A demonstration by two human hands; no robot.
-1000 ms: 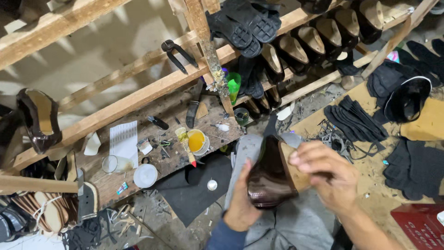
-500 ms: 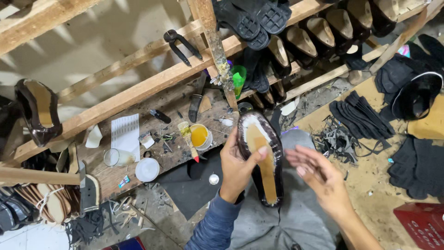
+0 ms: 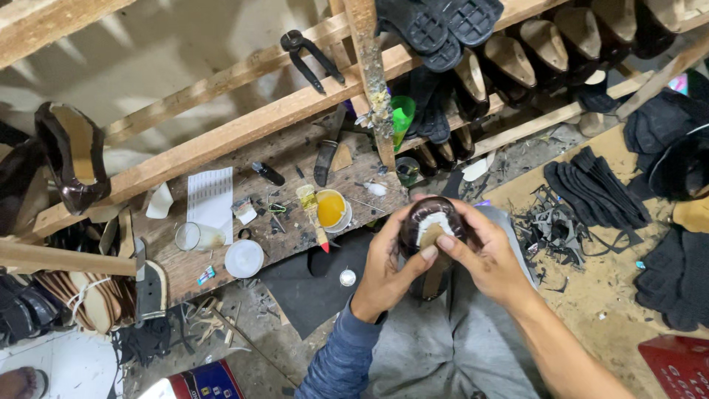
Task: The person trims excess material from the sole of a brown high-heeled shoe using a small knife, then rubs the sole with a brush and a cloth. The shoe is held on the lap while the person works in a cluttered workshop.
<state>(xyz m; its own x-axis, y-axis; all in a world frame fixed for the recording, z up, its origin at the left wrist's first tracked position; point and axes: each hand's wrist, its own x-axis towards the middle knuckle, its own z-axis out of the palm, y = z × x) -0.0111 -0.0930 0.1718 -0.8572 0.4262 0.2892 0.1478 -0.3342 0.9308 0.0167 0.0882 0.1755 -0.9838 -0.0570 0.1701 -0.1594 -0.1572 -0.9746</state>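
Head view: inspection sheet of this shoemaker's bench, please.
Surface: worn wooden bench, stained and littered.
Job's things: dark brown shoe on a last, sole side up, held over the lap.
Clutter: glue tub, brush, white lid, glass cup, paper sheet, pincers on a rail.
Hands: left hand grips the shoe; right hand presses its fingers on the insole.
Cables: nothing seen.
Surroundings: shoes on a rack, black soles, scraps on the floor.

I see a white printed sheet (image 3: 210, 201) lying flat near the counter's left part, a small blue-and-red label scrap (image 3: 206, 275) at its front edge, and a blue-and-red box (image 3: 208, 382) on the floor below.
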